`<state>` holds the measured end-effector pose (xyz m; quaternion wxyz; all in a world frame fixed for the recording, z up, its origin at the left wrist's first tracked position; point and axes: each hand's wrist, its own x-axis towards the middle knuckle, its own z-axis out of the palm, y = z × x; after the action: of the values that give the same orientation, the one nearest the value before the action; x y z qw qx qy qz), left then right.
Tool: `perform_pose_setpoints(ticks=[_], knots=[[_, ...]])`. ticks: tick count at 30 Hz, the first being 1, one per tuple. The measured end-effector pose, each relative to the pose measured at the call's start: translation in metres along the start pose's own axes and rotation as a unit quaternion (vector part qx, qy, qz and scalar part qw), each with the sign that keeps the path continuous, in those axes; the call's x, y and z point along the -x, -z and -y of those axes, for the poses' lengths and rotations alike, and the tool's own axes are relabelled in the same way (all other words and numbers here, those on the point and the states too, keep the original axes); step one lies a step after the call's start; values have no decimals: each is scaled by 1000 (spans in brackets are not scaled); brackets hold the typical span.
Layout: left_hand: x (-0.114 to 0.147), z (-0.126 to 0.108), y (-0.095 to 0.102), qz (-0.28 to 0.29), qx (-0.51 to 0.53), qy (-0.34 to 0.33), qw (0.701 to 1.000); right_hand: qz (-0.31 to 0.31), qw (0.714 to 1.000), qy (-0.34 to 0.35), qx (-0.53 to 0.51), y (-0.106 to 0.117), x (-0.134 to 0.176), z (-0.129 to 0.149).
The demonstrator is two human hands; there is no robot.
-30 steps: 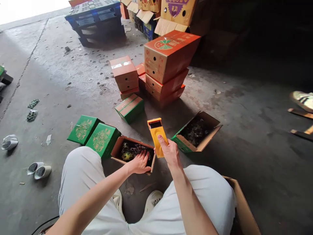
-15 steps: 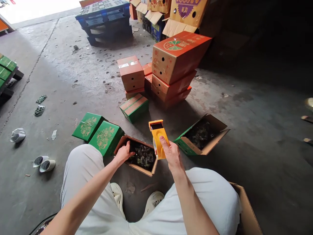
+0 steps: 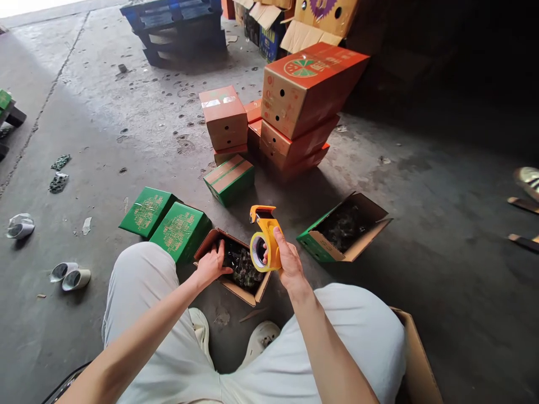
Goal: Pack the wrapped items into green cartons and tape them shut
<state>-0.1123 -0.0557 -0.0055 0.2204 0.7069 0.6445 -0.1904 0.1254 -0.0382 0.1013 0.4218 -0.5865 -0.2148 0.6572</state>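
Tilted yellow tape dispenser point(image 3: 273, 247) beside an open cardboard box point(image 3: 243, 295), dark contents inside.

A warehouse or packing shed, I'd say: pitted concrete floor point(image 3: 442, 252), orange cartons point(image 3: 309, 95) stacked on it, a blue pallet point(image 3: 181, 17) near its far edge, daylight point(image 3: 33, 8) at the far left corner.

The tape holder point(image 3: 266, 225) is smooth yellow plastic, and its roll of tape point(image 3: 254, 257) looks shiny. The middle open box point(image 3: 239, 291) is dull brown cardboard, with crinkly, shiny dark plastic point(image 3: 242, 265) inside. The white trousers point(image 3: 145, 308) are matt cloth. The floor point(image 3: 101, 134) looks rough.
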Motion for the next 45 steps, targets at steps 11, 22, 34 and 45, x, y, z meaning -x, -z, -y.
perform_pose_setpoints(ticks=[11,22,34,45], knots=[[20,-13,8,-21,-10,-59,998,-28,999,38,17,8,3,13],[3,-70,-18,96,-13,-175,980,-49,997,62,15,22,10,21],[10,6,10,-19,16,-9,1000,-51,997,52,8,27,14,28],[2,19,12,10,12,-32,999,-35,998,42,15,23,14,27]])
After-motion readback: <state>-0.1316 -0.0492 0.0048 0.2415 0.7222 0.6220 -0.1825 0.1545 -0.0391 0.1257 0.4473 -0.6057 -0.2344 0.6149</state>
